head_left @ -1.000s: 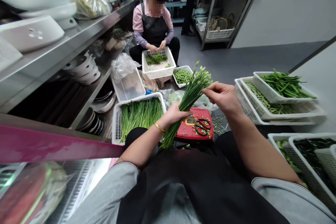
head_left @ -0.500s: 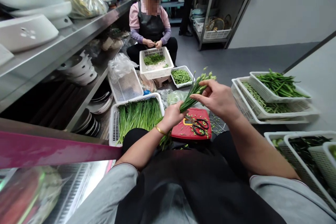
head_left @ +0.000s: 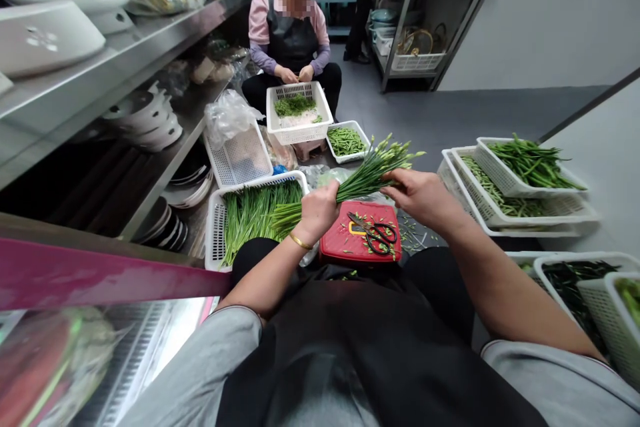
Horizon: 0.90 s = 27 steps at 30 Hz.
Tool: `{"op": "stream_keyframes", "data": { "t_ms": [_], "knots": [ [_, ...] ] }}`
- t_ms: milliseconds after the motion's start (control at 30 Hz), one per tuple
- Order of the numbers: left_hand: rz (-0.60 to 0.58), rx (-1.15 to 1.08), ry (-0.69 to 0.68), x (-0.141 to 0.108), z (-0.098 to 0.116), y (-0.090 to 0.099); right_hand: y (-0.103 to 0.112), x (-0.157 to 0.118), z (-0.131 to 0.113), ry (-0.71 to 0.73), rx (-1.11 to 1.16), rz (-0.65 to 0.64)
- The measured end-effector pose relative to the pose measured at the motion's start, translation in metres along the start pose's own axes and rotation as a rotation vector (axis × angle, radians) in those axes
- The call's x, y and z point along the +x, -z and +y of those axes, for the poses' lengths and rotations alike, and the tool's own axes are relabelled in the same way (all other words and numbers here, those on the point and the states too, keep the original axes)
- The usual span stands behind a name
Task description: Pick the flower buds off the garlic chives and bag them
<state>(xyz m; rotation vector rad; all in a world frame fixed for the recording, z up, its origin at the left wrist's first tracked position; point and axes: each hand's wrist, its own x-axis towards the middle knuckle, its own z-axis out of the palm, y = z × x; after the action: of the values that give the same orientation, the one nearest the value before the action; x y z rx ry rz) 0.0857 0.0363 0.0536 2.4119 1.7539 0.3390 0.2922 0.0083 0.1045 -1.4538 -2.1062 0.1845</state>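
My left hand [head_left: 320, 211] is wrapped round a bunch of long green stems with pale buds [head_left: 373, 172]. The budded ends fan out to the right, and the lower ends reach back over a white basket of green stems [head_left: 255, 213]. Beside the bunch, my right hand [head_left: 415, 192] has its thumb and fingers pinched at the stems below the buds; what lies between them is too small to make out. Under the hands, black-handled scissors [head_left: 379, 235] lie on a red box [head_left: 340, 238] among scattered bud pieces.
A person [head_left: 293, 33] sits opposite behind a white basket of greens [head_left: 300, 131]. Stacked baskets of green beans [head_left: 520, 215] stand at the right, more baskets [head_left: 585, 280] nearer me. A metal shelf [head_left: 150, 47] with dishes runs along the left.
The bunch has tipped from steep to flatter, its buds now fanned to the right. My left hand has moved slightly left, and my right hand has lowered, its fingers closing at the stems.
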Motion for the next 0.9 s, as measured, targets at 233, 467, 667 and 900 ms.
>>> {"op": "stream_keyframes", "data": {
  "t_ms": [233,467,667,900],
  "knots": [
    [-0.065,0.009,-0.054,-0.001,0.003,0.000,0.015,0.002,0.009,0.152,-0.121,-0.069],
    [-0.063,-0.128,-0.022,0.001,0.000,-0.002,0.048,0.003,0.015,0.048,-0.035,0.016],
    [-0.252,-0.912,-0.063,0.010,-0.013,-0.011,0.064,0.000,0.010,-0.077,0.318,0.554],
    [-0.564,-1.500,-0.082,0.012,-0.016,0.002,-0.009,-0.018,0.006,-0.323,0.741,-0.092]
  ]
}}
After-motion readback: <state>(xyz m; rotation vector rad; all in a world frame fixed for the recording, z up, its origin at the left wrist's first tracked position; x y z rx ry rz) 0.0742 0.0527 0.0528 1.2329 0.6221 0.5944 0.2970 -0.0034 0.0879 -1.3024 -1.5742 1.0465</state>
